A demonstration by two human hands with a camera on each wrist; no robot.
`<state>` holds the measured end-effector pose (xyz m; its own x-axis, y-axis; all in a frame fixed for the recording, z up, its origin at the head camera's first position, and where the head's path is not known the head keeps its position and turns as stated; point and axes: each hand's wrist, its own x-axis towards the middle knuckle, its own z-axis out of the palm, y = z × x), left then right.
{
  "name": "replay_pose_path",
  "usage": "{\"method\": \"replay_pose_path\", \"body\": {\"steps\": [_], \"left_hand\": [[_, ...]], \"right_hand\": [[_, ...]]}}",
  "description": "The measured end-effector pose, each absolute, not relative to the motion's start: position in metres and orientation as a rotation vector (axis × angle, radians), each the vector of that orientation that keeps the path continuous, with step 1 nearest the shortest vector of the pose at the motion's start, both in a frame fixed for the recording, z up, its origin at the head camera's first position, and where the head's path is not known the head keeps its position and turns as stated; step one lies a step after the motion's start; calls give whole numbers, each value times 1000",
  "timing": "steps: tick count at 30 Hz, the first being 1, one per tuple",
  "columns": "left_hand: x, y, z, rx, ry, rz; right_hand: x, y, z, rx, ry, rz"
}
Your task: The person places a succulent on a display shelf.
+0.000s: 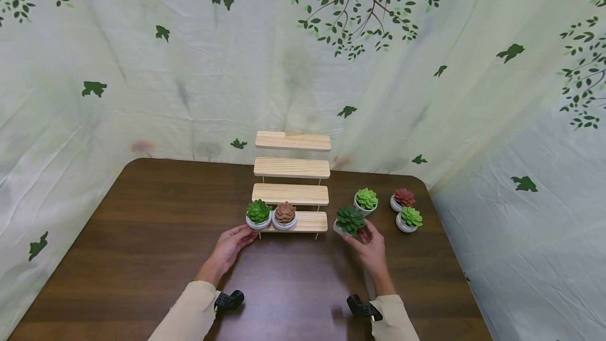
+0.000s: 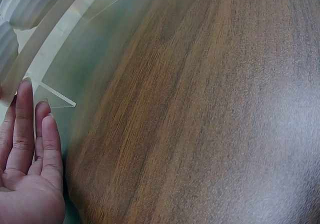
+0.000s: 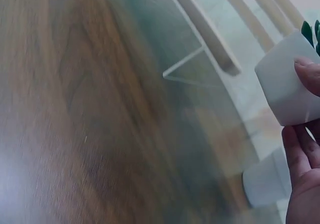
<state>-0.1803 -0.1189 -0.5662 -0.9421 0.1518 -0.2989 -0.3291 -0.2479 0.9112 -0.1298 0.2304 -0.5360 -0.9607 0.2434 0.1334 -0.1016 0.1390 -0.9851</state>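
Observation:
My right hand (image 1: 371,249) grips a white pot (image 3: 287,82) that holds a dark green succulent (image 1: 350,219), to the right of a tiered wooden stand (image 1: 312,221). In the right wrist view the thumb lies on the pot's side and fingers are under it. My left hand (image 1: 232,246) is at the left end of the lowest shelf, fingers extended, fingertips right at the shelf's edge in the left wrist view. On that shelf stand a green succulent (image 1: 258,211) and a brown succulent (image 1: 285,213), side by side in white pots, on the left half.
Behind the right hand stands a light green succulent (image 1: 366,199). Farther right are a red succulent (image 1: 404,197) and another light green one (image 1: 411,217), close together. Three upper shelves rise toward the leaf-printed curtain (image 1: 189,67) behind the brown table (image 1: 165,214).

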Motion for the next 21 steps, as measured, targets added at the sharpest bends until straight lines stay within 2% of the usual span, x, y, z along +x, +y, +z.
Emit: {"method": "replay_pose_path", "body": {"steps": [21], "left_hand": [[-181,-119,-566,-226,1675,2270]], "right_hand": [[-156,190,-524,86,-2250,2093]]}}
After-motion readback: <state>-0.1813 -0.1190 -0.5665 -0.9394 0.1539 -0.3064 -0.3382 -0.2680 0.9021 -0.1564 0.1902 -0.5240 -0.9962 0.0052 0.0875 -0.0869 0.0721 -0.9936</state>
